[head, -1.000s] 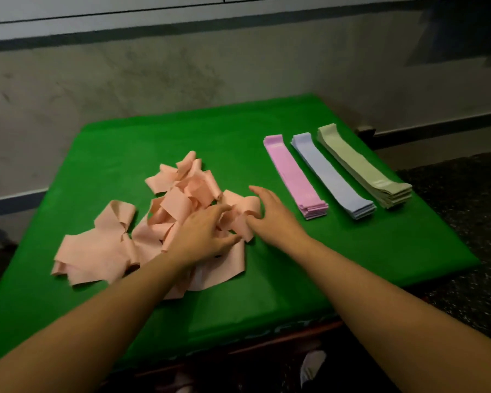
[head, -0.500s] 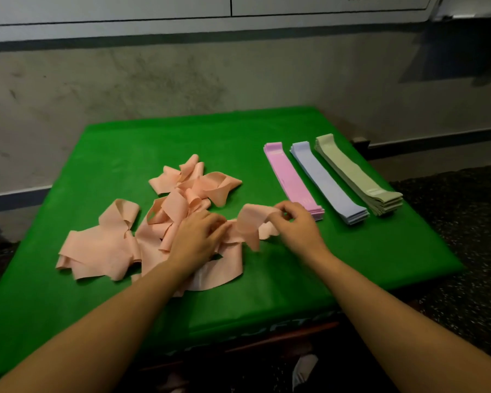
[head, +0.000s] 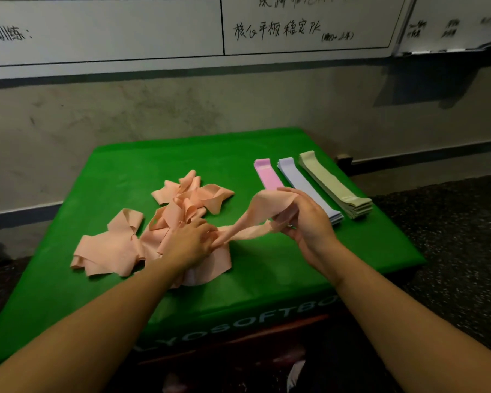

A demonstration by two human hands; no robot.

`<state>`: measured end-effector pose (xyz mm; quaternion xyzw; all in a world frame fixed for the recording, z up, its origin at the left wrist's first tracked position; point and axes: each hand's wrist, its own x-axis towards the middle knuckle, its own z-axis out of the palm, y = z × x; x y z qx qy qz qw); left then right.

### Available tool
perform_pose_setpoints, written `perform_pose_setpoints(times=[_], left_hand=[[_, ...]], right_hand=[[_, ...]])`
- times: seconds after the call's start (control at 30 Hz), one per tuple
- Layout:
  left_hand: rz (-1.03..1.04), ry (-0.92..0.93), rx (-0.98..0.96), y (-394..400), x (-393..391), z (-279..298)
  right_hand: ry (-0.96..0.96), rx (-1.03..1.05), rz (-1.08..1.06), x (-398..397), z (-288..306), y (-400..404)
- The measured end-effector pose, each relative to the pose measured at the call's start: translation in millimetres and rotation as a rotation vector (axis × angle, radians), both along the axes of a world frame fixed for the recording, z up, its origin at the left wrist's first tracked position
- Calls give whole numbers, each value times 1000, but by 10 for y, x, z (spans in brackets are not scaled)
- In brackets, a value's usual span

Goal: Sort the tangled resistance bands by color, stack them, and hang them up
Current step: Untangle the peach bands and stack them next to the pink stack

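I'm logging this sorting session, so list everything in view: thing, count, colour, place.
Tangled bands: one pile, peach, table centre-left.
Lifted band: one, peach, stretched between both hands.
Pink stack: one, right side of table.
Lilac stack: one, beside the pink.
Sage stack: one, rightmost.
Table cover: one, green, lettered front edge.
Whiteboard: white, handwritten, on wall.
Left hand: on pile, pinching band.
Right hand: raised, gripping band.

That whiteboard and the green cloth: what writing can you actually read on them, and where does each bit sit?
"核心平板稳定PK": handwritten on the whiteboard.
"训练:": printed at the whiteboard's left edge, its start cut off.
"YOSOFTBO": pale letters on the green cloth front edge, both ends hidden.
Top line, small bracketed note and right panel: too blurred to read.
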<state>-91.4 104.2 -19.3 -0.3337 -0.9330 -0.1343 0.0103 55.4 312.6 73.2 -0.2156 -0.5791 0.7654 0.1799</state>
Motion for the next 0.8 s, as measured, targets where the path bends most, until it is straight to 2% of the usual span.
perform_pose_setpoints(times=[0.1,0.3,0.4,0.47,0.53,0.67,0.8], left_hand=[[9,33,28,-6,12,2],[15,-6,55,-12,8,97],[29,-134,328,75,187,279],[-36,-279,553,197,395,506],[-100,-425,699,311,658,750],[-203,-682,848,441,1279,1112],[-220,-728,962,416,1672,1117]], right_hand=[[38,32,-17,122,99,11],[182,-70,-41,331,380,46],[178,-85,33,461,490,49],[161,-91,63,540,523,27],[156,-80,89,612,539,1],[161,-38,132,755,550,-55],[201,-60,149,875,632,-170]])
